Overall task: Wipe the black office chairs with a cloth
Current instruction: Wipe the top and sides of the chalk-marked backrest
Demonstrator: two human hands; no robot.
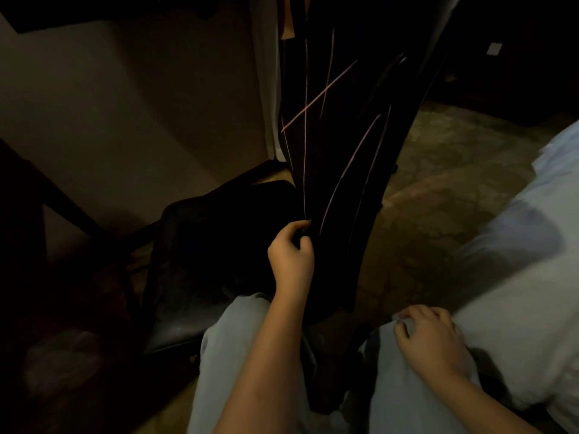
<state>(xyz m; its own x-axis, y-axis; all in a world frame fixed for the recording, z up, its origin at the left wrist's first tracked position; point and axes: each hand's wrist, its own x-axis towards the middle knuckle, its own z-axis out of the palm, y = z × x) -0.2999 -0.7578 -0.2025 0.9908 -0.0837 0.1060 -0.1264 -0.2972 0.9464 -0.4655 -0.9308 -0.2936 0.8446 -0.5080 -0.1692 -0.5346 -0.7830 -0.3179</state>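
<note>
A long black cloth (338,158) with thin pink lines hangs down in front of me, from the top of the view to between my knees. My left hand (291,255) pinches its left edge with thumb and fingertips at mid height. Just left of that hand stands a black office chair; its padded seat (200,245) is dim and partly hidden by the cloth. My right hand (430,338) rests on my right knee, fingers loosely bent on the pale trouser fabric and holding nothing that I can make out.
The room is very dark. A pale wall (125,114) stands behind the chair, with a dark furniture edge (62,195) at the left. Patterned floor (445,189) shows to the right. A blurred white fabric mass (532,245) fills the right edge.
</note>
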